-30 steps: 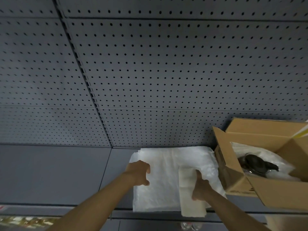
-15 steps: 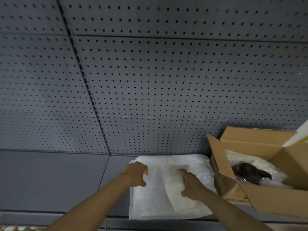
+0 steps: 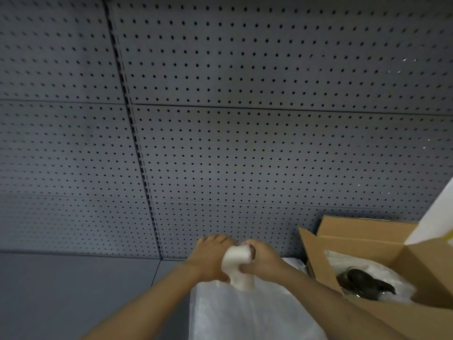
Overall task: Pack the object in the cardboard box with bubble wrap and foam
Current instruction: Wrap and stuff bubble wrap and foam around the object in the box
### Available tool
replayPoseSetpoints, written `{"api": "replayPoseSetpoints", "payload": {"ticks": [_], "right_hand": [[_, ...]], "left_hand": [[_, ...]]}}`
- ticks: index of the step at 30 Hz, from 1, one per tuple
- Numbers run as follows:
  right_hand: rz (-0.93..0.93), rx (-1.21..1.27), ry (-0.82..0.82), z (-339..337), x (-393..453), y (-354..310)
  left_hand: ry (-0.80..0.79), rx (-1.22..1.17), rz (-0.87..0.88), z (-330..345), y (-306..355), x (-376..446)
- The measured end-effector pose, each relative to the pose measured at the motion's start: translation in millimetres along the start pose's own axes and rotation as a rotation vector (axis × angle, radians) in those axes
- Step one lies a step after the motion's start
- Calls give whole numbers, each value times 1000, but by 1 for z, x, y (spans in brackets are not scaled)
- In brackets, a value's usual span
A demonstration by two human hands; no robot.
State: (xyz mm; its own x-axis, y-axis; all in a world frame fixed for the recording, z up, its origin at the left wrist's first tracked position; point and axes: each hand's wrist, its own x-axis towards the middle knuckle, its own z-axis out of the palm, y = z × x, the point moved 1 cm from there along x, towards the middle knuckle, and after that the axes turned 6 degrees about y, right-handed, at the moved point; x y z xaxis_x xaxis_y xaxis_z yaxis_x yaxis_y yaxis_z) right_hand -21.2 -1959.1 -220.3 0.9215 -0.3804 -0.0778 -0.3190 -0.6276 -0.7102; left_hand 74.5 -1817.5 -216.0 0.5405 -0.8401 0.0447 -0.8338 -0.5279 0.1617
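Gripping upright foam roll (image 3: 237, 265), both hands (image 3: 239, 262)

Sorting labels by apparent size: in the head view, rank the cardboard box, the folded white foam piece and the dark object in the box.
1. cardboard box
2. dark object and folded white foam piece: look alike; the foam, partly covered by both hands, sits nearer the camera.

Cardboard box (image 3: 367, 244) right of foam sheets (image 3: 245, 315), object (image 3: 365, 284) inside box, pegboard (image 3: 245, 119) behind
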Motion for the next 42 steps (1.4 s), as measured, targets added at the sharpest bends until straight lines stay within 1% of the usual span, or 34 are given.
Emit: {"api": "replayPoseSetpoints", "payload": {"ticks": [3, 5, 9, 12, 15, 19, 22, 27, 30, 33, 38, 42], "right_hand": [[-65, 13, 14, 1, -2, -6], [-77, 27, 16, 1, -1, -7], [-70, 45, -43, -3, -1, -2], [-70, 58, -92, -8, -9, -2], [-81, 96, -44, -8, -10, 0], [-102, 89, -21, -11, -11, 0], [-131, 68, 30, -14, -14, -2], [-147, -3, 165, -41, -18, -2], [-104, -51, 268, -68, -20, 2], [-56, -54, 373, -96, -25, 10], [9, -82, 474, -136, -38, 31], [64, -123, 475, -159, -50, 58]], "left_hand": [[49, -1, -12, -8, 1, -1], [43, -39, -31, -11, -2, -2], [14, -194, -117, -11, -10, -4], [22, -379, -177, -13, -12, -4], [23, -480, -203, -15, -12, -6], [21, -525, -204, -14, -10, -7], [30, -465, -197, -15, -10, -5], [26, -176, -131, -26, -15, 0], [4, -3, -92, -33, -19, 8], [10, 105, -71, -39, -14, 20], [4, 163, -15, -38, 13, 41], [-11, 120, 4, -26, 45, 54]]}}
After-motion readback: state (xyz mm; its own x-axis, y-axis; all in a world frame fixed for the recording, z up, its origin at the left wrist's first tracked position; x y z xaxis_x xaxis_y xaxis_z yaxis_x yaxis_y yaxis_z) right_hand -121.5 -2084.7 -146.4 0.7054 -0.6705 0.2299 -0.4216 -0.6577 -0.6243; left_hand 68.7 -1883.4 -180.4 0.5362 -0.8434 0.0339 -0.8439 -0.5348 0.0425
